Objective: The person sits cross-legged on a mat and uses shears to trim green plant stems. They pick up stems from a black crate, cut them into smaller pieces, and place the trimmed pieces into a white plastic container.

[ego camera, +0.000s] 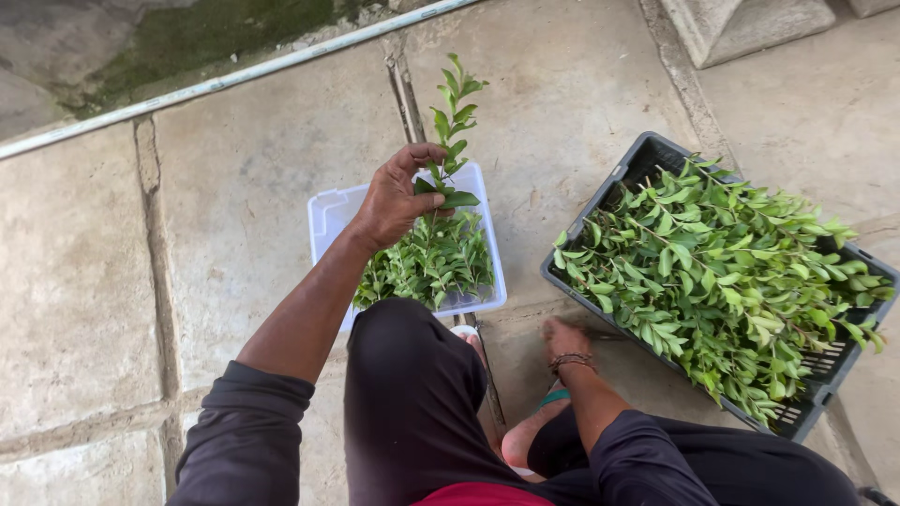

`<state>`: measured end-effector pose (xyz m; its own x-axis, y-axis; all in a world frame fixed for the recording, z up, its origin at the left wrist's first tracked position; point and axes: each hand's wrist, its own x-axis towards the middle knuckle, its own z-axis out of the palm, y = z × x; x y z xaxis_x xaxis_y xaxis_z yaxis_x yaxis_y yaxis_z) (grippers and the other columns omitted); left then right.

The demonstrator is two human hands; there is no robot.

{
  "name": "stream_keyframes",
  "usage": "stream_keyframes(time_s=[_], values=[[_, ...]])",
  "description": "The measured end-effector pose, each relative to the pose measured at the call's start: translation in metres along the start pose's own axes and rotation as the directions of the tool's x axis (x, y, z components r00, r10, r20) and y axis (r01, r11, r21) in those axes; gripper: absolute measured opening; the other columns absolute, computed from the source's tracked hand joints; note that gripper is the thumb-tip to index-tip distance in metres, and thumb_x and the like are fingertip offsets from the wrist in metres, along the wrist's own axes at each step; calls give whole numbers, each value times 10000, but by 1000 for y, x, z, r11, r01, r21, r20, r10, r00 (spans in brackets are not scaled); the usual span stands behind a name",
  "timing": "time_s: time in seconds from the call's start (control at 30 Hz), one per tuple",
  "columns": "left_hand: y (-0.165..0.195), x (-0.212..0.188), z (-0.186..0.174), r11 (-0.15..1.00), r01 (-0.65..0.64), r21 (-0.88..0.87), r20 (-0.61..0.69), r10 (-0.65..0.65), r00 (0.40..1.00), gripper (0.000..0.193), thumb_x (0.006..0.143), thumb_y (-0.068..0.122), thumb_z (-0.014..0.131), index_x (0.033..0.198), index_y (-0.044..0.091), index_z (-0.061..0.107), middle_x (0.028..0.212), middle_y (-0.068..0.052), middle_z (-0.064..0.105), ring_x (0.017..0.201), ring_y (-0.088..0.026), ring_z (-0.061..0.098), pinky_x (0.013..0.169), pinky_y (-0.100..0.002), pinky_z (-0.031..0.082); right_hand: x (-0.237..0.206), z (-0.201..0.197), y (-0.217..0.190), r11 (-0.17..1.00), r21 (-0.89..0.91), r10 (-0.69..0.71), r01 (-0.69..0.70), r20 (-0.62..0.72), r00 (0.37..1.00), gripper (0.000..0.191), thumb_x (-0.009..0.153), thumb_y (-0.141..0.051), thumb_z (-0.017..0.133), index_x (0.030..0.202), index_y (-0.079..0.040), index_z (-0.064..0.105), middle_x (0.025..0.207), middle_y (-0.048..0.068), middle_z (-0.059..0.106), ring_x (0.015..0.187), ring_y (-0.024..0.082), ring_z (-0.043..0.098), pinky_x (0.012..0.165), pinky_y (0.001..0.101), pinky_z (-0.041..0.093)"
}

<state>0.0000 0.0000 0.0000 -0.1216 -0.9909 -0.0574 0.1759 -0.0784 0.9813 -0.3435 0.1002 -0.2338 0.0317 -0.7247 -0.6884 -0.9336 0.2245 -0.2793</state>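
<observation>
My left hand [394,201] is shut on the stem of a green leafy sprig [455,112], holding it upright above a clear plastic tub [323,211]. The tub stands on the stone floor and holds a pile of loose green leaves [441,267]. My right hand [567,339], with a beaded band at the wrist, is down at the floor by the near left corner of a black plastic crate [637,161]. The crate is heaped with leafy green branches [722,272]. A thin dark object lies by that hand; whether the hand grips it is unclear.
I sit on large stone slabs [84,281] with dark trousers, my knee [412,375] just short of the tub and a bare foot in a sandal [525,436] below the right hand. A white pipe [234,77] runs across the far floor. A stone block [741,28] stands at the top right.
</observation>
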Motion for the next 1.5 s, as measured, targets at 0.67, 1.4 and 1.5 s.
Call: stream_keyframes(time_s=[0.67,1.4,1.5], values=[[105,-133,98,949,-197,245,94,180,979,750,850,-254,562,1465,174,521,1517,-72,386,1217,-278,698,824,-345,648,-135,34,-41,996,39,80,-75,-147,986,382,857,-463,655,1093,-184,765,1165,176,705,1073,388,658,946,504,526],[49,-176,140,960,-177,218,218,129,967,868,807,-247,627,1528,201,446,1567,-47,347,1142,-255,697,747,-349,652,-283,-109,19,892,-165,-449,420,-229,864,424,985,-455,614,930,-56,748,861,148,708,818,349,692,764,473,546],[43,-167,162,963,-155,219,260,96,961,893,809,-247,643,1545,214,436,1561,-69,367,1135,-252,690,754,-344,679,-281,-118,31,840,-27,-504,542,-410,760,302,945,-361,635,1028,-110,780,856,164,661,799,356,667,721,469,531]])
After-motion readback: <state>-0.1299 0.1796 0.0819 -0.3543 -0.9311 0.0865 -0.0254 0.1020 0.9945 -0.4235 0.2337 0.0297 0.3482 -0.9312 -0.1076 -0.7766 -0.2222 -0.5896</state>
